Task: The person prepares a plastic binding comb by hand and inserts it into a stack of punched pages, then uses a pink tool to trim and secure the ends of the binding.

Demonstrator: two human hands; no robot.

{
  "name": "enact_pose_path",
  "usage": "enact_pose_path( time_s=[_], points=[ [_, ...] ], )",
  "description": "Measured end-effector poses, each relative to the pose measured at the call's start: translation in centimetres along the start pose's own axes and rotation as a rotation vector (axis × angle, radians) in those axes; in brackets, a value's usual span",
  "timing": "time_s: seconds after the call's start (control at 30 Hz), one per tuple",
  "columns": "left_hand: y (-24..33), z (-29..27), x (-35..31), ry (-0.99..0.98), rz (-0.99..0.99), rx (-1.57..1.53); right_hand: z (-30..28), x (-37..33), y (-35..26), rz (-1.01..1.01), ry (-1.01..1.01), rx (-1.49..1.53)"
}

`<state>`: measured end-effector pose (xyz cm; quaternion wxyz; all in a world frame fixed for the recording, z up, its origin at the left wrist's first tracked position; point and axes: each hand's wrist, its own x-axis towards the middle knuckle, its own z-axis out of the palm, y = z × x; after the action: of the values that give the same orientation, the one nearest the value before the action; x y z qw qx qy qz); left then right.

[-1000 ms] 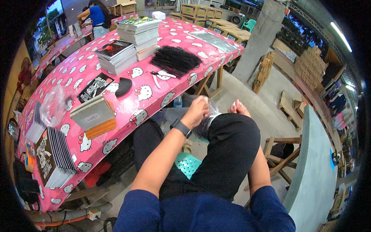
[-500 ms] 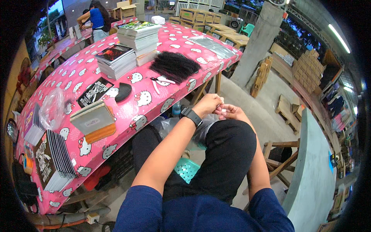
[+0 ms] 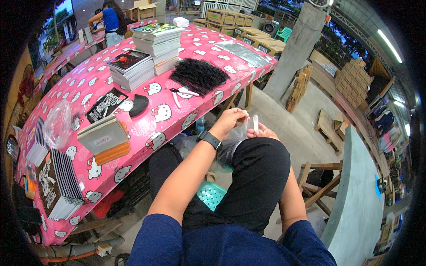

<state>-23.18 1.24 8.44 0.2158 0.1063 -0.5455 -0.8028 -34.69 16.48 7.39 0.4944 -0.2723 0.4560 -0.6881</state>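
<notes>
My left hand [image 3: 230, 123], with a dark watch [image 3: 209, 139] on its wrist, is raised above my lap with its fingers pinched together. Thin clear plastic [image 3: 238, 134] hangs from its fingertips. Just beside it, my right hand [image 3: 263, 132] is closed on a small white strip [image 3: 255, 123] that stands upright between the fingers. More of the plastic is bunched between my knees, partly hidden by my left forearm. Below, a turquoise woven basket [image 3: 210, 195] shows between my legs. On the table's near edge lie pink-handled pliers [image 3: 183, 94] beside a heap of black spiral coils [image 3: 199, 76].
The pink patterned table [image 3: 146, 128] at left bears book stacks [image 3: 156, 44], spiral-bound notebooks [image 3: 66, 181] and a clear bag [image 3: 57, 124]. A grey-green panel [image 3: 355, 190] stands at right near a wooden trestle [image 3: 321, 188]. Another person [image 3: 108, 24] bends over a far table.
My hands have drawn slightly apart. The white strip now points upward from my right hand, and clear plastic shows below my left.
</notes>
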Motion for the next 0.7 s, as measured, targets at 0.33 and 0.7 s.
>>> enact_pose_path(
  time_s=[0.33, 0.7],
  points=[
    [0.6, 1.3, 1.8, -0.058, -0.065, 0.360, 0.8, 1.7, -1.1, 0.129, -0.075, -0.347],
    [-4.9, 0.2, -1.6, 0.002, -0.047, 0.320, 2.0, 2.4, -1.9, -0.243, 0.342, -0.812]
  ],
)
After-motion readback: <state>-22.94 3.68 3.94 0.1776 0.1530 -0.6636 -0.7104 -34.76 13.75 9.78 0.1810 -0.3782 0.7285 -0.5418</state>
